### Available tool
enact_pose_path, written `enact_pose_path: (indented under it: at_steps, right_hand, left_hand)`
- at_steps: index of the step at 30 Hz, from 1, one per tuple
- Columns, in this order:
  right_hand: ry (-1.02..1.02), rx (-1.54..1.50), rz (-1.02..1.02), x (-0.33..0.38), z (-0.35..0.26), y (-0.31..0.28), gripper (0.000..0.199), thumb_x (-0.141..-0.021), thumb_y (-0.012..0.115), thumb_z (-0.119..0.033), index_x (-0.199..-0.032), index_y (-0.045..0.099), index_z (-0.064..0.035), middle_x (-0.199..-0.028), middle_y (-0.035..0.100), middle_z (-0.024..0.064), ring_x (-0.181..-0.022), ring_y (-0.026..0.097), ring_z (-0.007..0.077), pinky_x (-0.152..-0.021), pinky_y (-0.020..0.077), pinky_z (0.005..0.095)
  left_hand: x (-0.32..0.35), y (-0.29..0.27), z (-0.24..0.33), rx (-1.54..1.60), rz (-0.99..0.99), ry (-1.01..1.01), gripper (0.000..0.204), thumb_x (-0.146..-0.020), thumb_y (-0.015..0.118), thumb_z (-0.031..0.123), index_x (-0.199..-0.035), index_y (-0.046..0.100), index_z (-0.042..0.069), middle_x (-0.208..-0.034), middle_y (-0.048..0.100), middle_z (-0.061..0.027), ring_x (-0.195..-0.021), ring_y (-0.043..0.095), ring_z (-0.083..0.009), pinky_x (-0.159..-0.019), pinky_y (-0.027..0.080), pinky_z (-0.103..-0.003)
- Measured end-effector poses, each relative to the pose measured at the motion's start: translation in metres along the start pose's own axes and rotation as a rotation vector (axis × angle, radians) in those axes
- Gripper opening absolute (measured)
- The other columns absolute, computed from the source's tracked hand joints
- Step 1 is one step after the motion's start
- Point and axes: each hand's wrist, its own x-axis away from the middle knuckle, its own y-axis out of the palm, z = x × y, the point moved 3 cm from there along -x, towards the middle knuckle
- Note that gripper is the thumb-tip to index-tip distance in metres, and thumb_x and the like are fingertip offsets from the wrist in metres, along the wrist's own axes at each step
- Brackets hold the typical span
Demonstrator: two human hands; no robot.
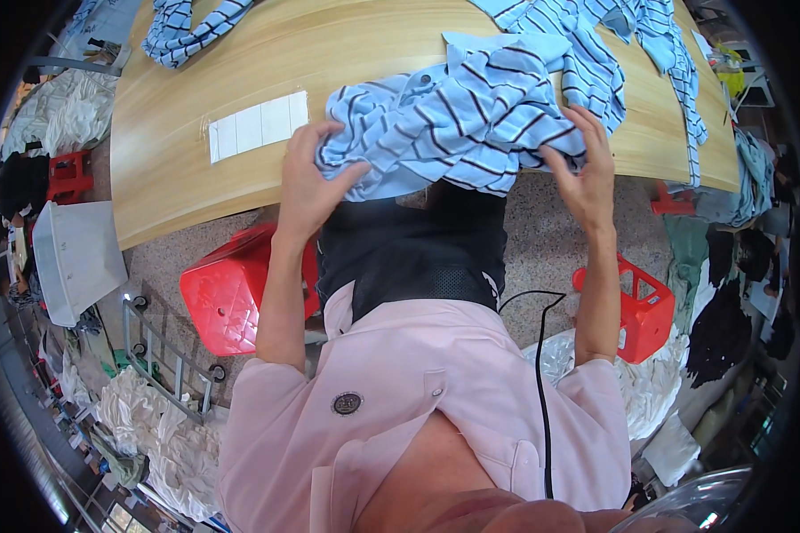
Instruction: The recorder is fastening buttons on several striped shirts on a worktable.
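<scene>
A bunched light blue shirt (471, 115) with dark and white stripes lies at the near edge of the table, part of it hanging over. My left hand (316, 173) is curled round its left end, with thumb and fingers on the cloth. At the right end, my right hand (587, 169) cups the fabric between thumb and fingers. Folds hide some of the fingertips. A small dark round button or disc (426, 79) shows on the upper left of the shirt.
More striped cloth lies at the table's far left (187, 35) and far right (658, 44). A white paper strip (258, 126) is on the wooden table (187, 195). Red stools (231, 293) (640, 311), a white bin (80, 258), a metal trolley frame (173, 364) and cloth heaps surround me.
</scene>
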Motion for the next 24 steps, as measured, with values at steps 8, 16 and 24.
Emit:
enact_pose_path:
  at_steps: [8,16,24]
  right_hand:
    - [-0.001,0.162,0.27,-0.01,0.007,0.012,0.008,-0.097,0.077,-0.005,-0.104,0.074,-0.0046,-0.096,0.074,0.0109,-0.09,0.071,0.0296,-0.086,0.0528,0.04]
    - [-0.029,0.074,0.198,-0.029,-0.013,-0.035,0.025,-0.099,0.08,-0.01,-0.122,0.075,-0.002,-0.12,0.077,0.0127,-0.111,0.072,0.0305,-0.099,0.0561,0.0394]
    - [-0.445,0.292,-0.201,-0.065,-0.052,0.082,0.049,-0.078,0.074,0.001,-0.125,0.07,-0.0129,-0.145,0.063,0.01,-0.153,0.047,0.0366,-0.124,0.0261,0.0773]
  left_hand:
    - [-0.015,0.018,0.025,-0.335,-0.112,0.125,0.06,-0.083,0.087,0.016,-0.139,0.067,0.007,-0.146,0.062,-0.0229,-0.135,0.06,-0.0468,-0.111,0.052,-0.049]
    - [0.004,-0.007,0.032,-0.321,0.216,0.301,0.038,-0.076,0.081,0.003,-0.114,0.077,0.006,-0.13,0.068,-0.0175,-0.124,0.065,-0.0386,-0.108,0.052,-0.049]
    - [0.026,0.013,0.044,-0.526,0.423,0.439,0.028,-0.081,0.088,0.007,-0.107,0.078,0.009,-0.112,0.074,-0.0073,-0.11,0.07,-0.0289,-0.097,0.051,-0.042]
